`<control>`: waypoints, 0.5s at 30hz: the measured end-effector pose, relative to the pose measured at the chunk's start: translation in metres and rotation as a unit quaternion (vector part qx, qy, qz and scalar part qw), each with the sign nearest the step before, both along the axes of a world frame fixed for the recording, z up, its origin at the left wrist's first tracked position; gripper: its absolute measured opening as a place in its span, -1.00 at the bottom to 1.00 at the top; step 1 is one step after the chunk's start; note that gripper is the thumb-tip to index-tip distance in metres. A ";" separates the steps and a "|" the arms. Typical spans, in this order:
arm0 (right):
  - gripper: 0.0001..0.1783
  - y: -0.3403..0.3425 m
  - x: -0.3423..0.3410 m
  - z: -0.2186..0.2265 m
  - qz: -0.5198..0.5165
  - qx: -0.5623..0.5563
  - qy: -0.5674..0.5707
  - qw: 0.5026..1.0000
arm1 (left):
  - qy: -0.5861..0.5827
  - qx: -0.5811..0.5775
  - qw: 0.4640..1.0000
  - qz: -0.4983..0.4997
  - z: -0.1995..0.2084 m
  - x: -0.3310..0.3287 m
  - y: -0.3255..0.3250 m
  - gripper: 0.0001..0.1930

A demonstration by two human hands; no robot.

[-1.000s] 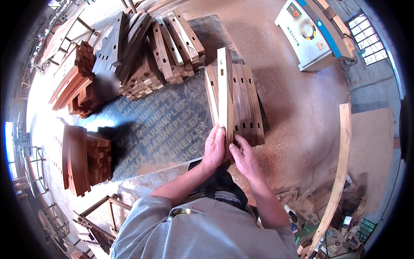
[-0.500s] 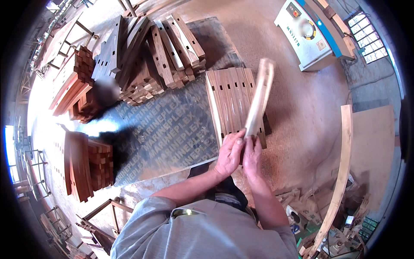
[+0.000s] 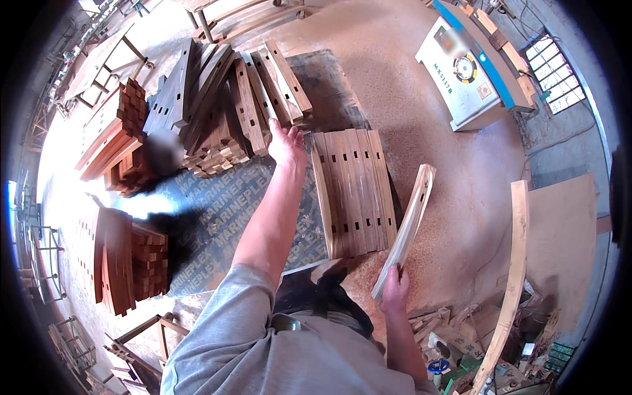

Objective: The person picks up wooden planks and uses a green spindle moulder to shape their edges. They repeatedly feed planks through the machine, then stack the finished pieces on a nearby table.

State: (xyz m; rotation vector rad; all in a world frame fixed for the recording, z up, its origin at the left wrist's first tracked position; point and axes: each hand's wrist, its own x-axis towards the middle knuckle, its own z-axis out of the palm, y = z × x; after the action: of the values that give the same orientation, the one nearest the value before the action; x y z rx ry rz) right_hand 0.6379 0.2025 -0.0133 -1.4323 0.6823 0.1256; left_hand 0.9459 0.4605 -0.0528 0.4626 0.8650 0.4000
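My right hand is closed around the lower end of a wooden slat, which slants up and to the right and shows a slot near its far end. Away to the far left, my left hand is stretched out, fingers apart, at the near end of a pile of slotted slats. Whether its fingertips touch the wood I cannot tell. Between the two arms lies a neat row of slotted slats, side by side on a dark printed board.
Stacks of reddish slats stand at the left and far left. A white and blue machine stands at far right. A long curved plank leans near the right, above a heap of wood scraps.
My left hand has let go of the slat and reached forward and left to the pile. My right hand has drawn the slat down and to the right, off the row.
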 end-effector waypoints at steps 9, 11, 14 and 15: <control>-0.79 -0.003 -0.012 0.003 0.015 -0.031 0.010 0.999 | 0.011 -0.020 0.999 0.037 -0.013 0.004 -0.004 -0.73; -0.79 -0.003 -0.014 0.004 0.015 -0.024 0.015 0.999 | -0.026 -0.015 0.999 0.025 -0.024 0.011 0.011 -0.75; -0.79 -0.002 -0.017 0.002 0.024 -0.031 0.011 0.999 | 0.002 -0.012 0.999 0.031 -0.028 0.014 0.016 -0.78; -0.79 0.001 -0.017 0.005 0.027 -0.035 0.011 0.999 | -0.007 -0.005 0.999 0.033 -0.028 0.013 0.015 -0.79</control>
State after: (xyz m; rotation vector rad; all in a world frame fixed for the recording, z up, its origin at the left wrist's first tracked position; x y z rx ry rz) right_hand 0.6210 0.2035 -0.0086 -1.5182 0.6719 0.1605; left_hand 0.9589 0.4753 -0.0810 0.4224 0.8704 0.4583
